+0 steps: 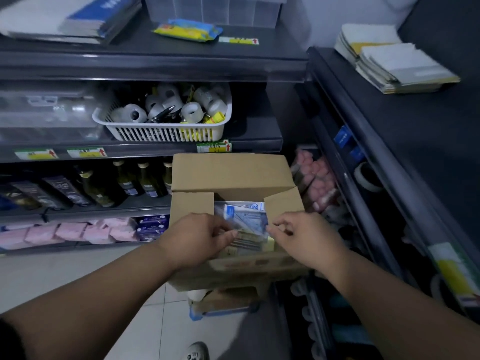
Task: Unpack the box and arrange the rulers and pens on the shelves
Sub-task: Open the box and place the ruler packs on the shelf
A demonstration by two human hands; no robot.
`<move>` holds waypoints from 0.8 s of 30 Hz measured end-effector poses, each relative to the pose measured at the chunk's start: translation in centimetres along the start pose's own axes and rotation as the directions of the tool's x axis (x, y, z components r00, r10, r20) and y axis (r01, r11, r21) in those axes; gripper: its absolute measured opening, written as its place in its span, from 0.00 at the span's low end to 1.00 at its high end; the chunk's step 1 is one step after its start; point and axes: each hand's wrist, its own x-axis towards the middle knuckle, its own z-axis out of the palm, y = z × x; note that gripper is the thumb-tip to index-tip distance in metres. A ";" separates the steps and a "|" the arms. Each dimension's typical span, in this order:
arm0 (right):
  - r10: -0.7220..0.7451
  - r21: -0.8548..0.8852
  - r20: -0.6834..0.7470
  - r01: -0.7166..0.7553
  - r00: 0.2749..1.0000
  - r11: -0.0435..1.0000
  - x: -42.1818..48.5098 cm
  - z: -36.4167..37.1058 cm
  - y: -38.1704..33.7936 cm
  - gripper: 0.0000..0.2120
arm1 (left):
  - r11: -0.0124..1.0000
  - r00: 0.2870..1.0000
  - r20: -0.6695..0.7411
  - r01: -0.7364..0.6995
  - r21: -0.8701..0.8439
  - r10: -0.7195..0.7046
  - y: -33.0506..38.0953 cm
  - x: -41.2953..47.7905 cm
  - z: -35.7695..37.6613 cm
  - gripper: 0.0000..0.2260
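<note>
Dim, bluish — soft blur, bowed edges

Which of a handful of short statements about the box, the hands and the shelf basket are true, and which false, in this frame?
1. The cardboard box stands open. True.
2. The left hand grips packets inside the box. True.
3. The right hand rests on a shelf. False: it is at the box's opening, beside the packets.
4. The white basket holds bottles. False: it holds tape rolls; the bottles stand one shelf lower.
5. A yellow-and-blue pack lies on the top shelf. True.
</note>
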 end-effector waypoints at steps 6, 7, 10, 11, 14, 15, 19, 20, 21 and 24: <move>0.046 -0.172 0.260 -0.001 0.964 0.985 -3.9 0.8 1.5 0.35 | 0.993 0.998 0.034 0.046 0.105 -0.049 -0.4 -5.0 4.4 0.25; 0.042 -0.168 0.277 0.005 0.960 0.986 -4.6 1.5 2.1 0.38 | 0.985 0.998 0.001 0.061 0.162 -0.062 -0.7 -5.7 5.8 0.27; 0.044 -0.204 0.305 0.021 0.951 0.979 -6.4 3.8 4.0 0.43 | 0.942 0.986 -0.071 0.162 0.293 -0.148 -1.6 -7.1 9.3 0.31; 0.044 -0.222 0.304 0.026 0.952 0.975 -6.9 4.4 4.5 0.43 | 0.936 0.983 -0.101 0.176 0.306 -0.152 -1.9 -7.2 10.2 0.32; 0.019 -0.243 0.256 0.046 0.966 0.969 -7.4 5.7 5.3 0.39 | 0.924 0.975 -0.159 0.202 0.325 -0.157 -2.2 -6.8 11.6 0.33; 0.002 -0.232 0.223 0.051 0.975 0.971 -7.2 6.0 5.4 0.36 | 0.914 0.976 -0.159 0.195 0.356 -0.146 -2.1 -6.5 11.6 0.33; -0.052 -0.236 0.183 0.095 0.982 0.967 -5.4 6.8 5.3 0.30 | 0.805 0.996 -0.050 0.084 0.587 -0.067 -1.1 -4.6 9.8 0.36; -0.056 -0.251 0.197 0.105 0.979 0.962 -4.9 6.9 5.2 0.29 | 0.776 0.998 -0.028 0.063 0.628 -0.058 -0.9 -4.3 9.1 0.37; -0.063 -0.267 0.208 0.118 0.976 0.956 -4.5 6.9 5.0 0.29 | 0.751 0.999 -0.023 0.050 0.659 -0.046 -0.7 -4.2 8.5 0.38; -0.093 -0.298 0.230 0.161 0.969 0.941 -4.0 6.6 4.3 0.29 | 0.689 1.000 -0.015 -0.003 0.725 0.020 -0.4 -4.8 6.7 0.41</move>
